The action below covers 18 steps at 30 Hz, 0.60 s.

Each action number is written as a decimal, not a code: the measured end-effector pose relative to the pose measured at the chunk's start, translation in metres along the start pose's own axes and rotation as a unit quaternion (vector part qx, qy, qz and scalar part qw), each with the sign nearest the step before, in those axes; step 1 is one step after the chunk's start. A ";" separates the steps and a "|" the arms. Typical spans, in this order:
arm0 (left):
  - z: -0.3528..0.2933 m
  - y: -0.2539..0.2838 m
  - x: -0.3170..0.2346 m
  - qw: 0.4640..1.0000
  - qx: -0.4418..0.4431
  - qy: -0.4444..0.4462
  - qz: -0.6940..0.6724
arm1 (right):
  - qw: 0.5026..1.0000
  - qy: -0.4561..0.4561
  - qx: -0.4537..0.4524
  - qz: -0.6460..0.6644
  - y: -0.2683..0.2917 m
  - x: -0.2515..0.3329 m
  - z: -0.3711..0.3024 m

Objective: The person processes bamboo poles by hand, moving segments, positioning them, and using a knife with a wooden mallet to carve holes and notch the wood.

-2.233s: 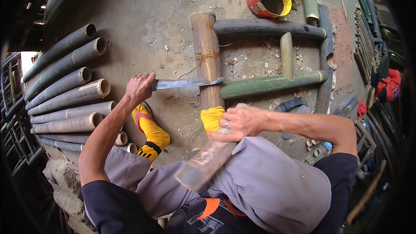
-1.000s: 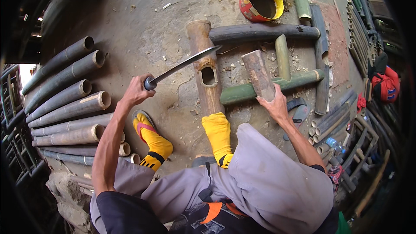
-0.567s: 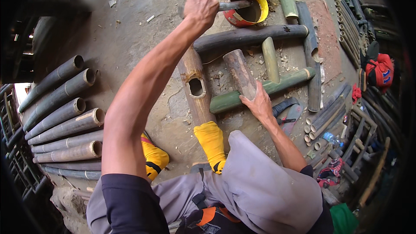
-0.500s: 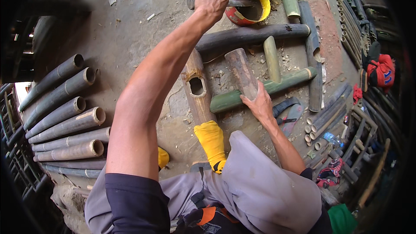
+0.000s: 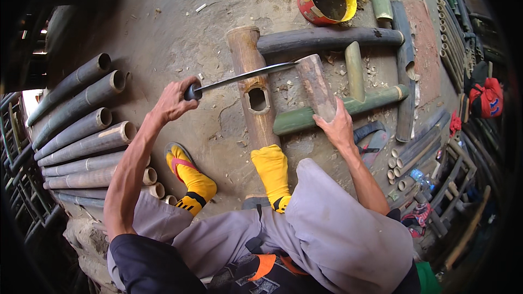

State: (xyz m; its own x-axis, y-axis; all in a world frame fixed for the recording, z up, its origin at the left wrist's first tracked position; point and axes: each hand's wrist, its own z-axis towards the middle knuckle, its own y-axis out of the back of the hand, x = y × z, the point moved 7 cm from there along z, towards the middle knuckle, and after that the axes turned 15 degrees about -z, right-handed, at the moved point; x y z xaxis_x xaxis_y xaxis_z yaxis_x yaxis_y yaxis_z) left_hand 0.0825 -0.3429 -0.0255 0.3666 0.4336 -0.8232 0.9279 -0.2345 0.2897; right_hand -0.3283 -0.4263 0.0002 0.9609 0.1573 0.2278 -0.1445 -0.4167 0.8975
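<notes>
My left hand (image 5: 177, 98) is closed round the black handle of a long-bladed knife (image 5: 239, 77). Its slightly curved blade crosses above the bamboo post and its tip meets the upper end of a brown-grey block that looks like a whetstone (image 5: 316, 84). Thumb and fingers of my right hand (image 5: 335, 125) grip the block's lower end, beside the green bamboo crosspiece (image 5: 376, 100). The brown bamboo post (image 5: 248, 49) has a squarish hole cut in its side. My foot in a yellow sock (image 5: 271, 171) is against the post's near end.
Beyond the block stands a yellow-rimmed bucket (image 5: 329, 2) of dark liquid. A dark bamboo pole (image 5: 327, 39) joins the post to another pole (image 5: 404, 71) at right. Several cut bamboo lengths (image 5: 87, 136) lie at left. My other sandalled foot (image 5: 190, 177) is beside them.
My left hand has brought the knife from over the bucket back toward me and to the left, the blade now reaching the block. My right hand still grips the block.
</notes>
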 end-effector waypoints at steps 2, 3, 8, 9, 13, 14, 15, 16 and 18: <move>-0.014 -0.001 0.024 0.997 0.023 0.033 0.069 | 1.000 0.010 0.004 0.021 0.002 0.004 0.000; -0.019 -0.003 0.031 0.993 0.035 0.048 0.104 | 0.999 0.015 0.005 0.031 0.005 0.006 0.000; -0.021 0.007 0.048 0.984 -0.012 0.098 0.148 | 0.993 -0.004 0.064 0.102 0.012 0.013 -0.001; -0.021 0.008 0.048 0.983 -0.011 0.099 0.155 | 0.990 -0.016 0.081 0.118 0.015 0.016 -0.003; -0.017 0.012 0.047 0.980 -0.022 0.086 0.178 | 0.988 0.050 0.030 0.141 0.044 0.042 0.002; -0.016 0.013 0.046 0.980 -0.029 0.079 0.183 | 0.983 0.075 0.018 0.165 0.057 0.059 0.007; -0.016 0.014 0.045 0.984 -0.031 0.070 0.163 | 0.978 0.097 0.005 0.186 0.070 0.074 0.011; -0.017 0.018 0.044 0.987 -0.033 0.062 0.145 | 0.974 0.123 -0.003 0.192 0.080 0.085 0.016; -0.016 0.019 0.040 0.988 -0.036 0.068 0.137 | 0.962 0.177 -0.019 0.205 0.094 0.104 0.024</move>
State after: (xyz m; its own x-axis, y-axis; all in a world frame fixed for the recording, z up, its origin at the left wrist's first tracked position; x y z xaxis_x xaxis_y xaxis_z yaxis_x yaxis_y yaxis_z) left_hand 0.1160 -0.3162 -0.0452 0.6063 0.4755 -0.6375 0.7928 -0.2986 0.5313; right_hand -0.2359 -0.4710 0.0994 0.6815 0.2855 0.6739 -0.5087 -0.4772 0.7166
